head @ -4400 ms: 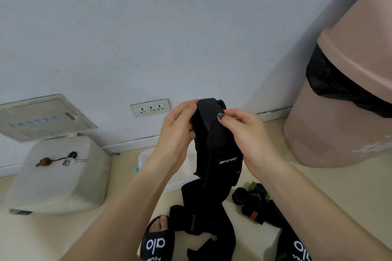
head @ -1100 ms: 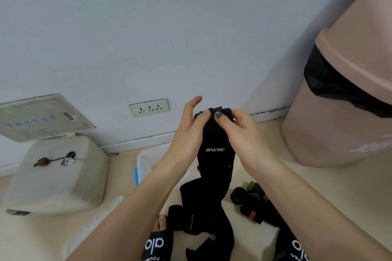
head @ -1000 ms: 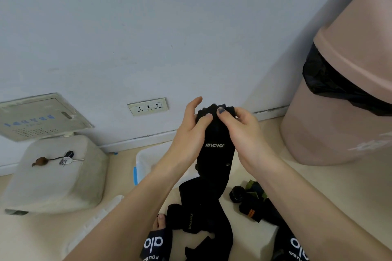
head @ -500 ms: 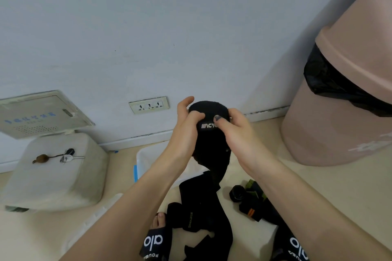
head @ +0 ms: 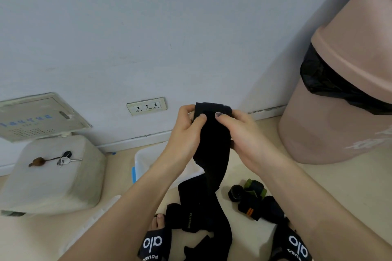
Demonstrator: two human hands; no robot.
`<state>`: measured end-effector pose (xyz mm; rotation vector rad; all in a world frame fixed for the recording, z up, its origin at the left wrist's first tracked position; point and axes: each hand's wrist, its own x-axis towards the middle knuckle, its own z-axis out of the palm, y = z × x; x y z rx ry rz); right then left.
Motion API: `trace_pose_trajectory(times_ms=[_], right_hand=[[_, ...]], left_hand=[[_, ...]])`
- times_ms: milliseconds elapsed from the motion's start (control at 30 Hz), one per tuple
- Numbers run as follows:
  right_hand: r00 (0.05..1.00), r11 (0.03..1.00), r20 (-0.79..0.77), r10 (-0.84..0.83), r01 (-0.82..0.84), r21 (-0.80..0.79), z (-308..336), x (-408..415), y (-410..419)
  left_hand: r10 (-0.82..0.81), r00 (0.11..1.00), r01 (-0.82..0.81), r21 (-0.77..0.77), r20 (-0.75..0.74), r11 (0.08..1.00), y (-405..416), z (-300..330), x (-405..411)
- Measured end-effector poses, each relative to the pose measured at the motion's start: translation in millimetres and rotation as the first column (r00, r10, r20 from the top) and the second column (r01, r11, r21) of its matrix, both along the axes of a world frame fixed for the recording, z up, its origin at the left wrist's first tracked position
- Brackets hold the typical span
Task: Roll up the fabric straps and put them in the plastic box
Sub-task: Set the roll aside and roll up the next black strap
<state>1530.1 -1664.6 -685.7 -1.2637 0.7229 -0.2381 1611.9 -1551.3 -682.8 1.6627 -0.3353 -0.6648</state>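
A: Head view. Risks from here?

B: Could unravel — small roll at the top of the wide black fabric strap (head: 213, 133), long tail hanging to the floor, dragging at the coil. Could also go crooked with uneven turns. Loose end tangled among the other black straps (head: 191, 218) near the sandals, liable to snag.

A: Strap against the fingers?

B: Pinched from both sides, held up in front of the wall. Left hand (head: 186, 131) thumb on the front, fingers (head: 186, 108) curled behind the roll. Right hand (head: 241, 131) likewise, thumb across the front. White plastic box (head: 141, 160) below, behind the left forearm, apart from the strap.
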Motion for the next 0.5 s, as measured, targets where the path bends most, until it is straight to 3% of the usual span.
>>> trace_pose_trajectory(times_ms=[100, 267, 367, 500], right_hand=[[0.999, 0.999, 0.011, -0.049, 0.049, -0.006, -0.5, -1.2, -2.2], [0.989, 0.983, 0.05, -0.139, 0.132, 0.13, 5.0, -4.8, -13.0], [0.992, 0.978, 0.078, -0.097, 0.08, 0.195, 7.7, -7.2, -12.8], [1.0, 0.99, 0.012, -0.028, 0.026, 0.142, 4.4, -7.7, -7.4]], left_hand=[[-0.11, 0.994, 0.111, 0.053, -0.021, 0.992, 2.6, 1.8, -1.3], [-0.332, 0.942, 0.322, 0.148, 0.049, 0.935, 6.2, -4.8, -2.6], [-0.189, 0.98, 0.184, 0.075, 0.061, 0.98, 6.3, -7.9, 2.8], [-0.044, 0.997, 0.046, 0.033, -0.062, 0.998, 1.2, -6.7, 6.4]])
